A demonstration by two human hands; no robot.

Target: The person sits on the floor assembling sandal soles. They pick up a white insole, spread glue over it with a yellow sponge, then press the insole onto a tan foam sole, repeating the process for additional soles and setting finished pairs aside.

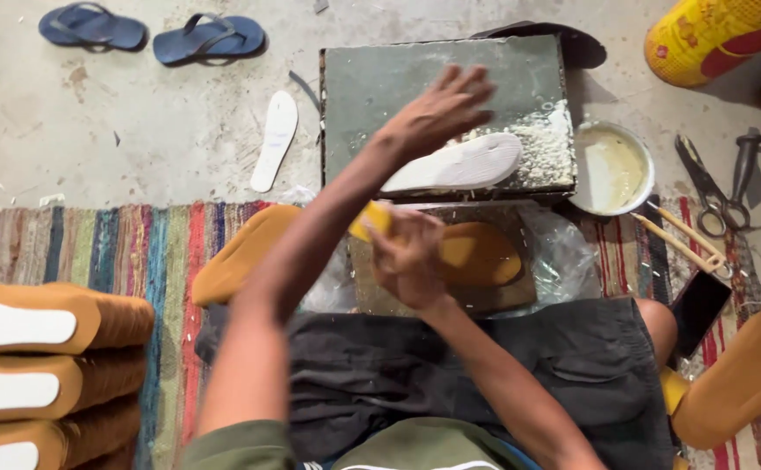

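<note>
Left hand [440, 111] is reaching flat-fingered and spread for white insole [461, 164] on slab [380, 78]; right hand [411, 261], clamped on yellow brush [372, 219], should be steadying brown sole [483, 254].

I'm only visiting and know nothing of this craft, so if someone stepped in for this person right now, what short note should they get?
Left hand: open, fingers spread, over the white foam insole that lies on the grey stone slab; whether it touches is unclear.
Right hand: closed on a small yellow piece, above the tan sole on the board at the lap.
Round white bowl of cream paste stands right of the slab; scissors beyond it.
Done, it seems: tan soles with white insoles stacked at far left.
Left: this pair looks unjoined; a spare white insole lies on the floor.
</note>
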